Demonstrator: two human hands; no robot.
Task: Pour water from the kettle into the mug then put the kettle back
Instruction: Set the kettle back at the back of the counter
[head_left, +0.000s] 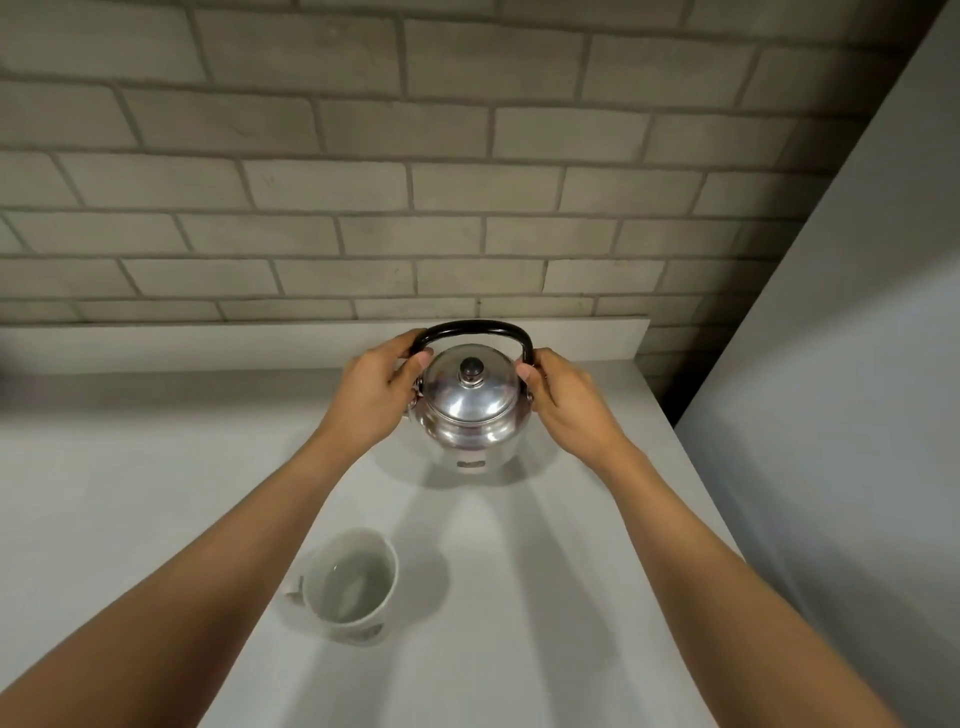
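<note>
Hands frame the steel kettle (470, 415), which sits on the pale counter (156, 467) close to the brick wall (363, 182), well beyond the white mug (350, 584). Your left hand (371, 395) curls around the left upright of the black handle (472, 330), and your right hand (563, 397) closes on the right upright, thumbs tucked inward toward the lid (470, 387). Gripping both sides likely steadies the body before a lift (or as it settles; you cannot tell which). The mug seems to hold water already, so this may be the return. Both forearms reach forward, nearly straight, wrists slightly raised.
</note>
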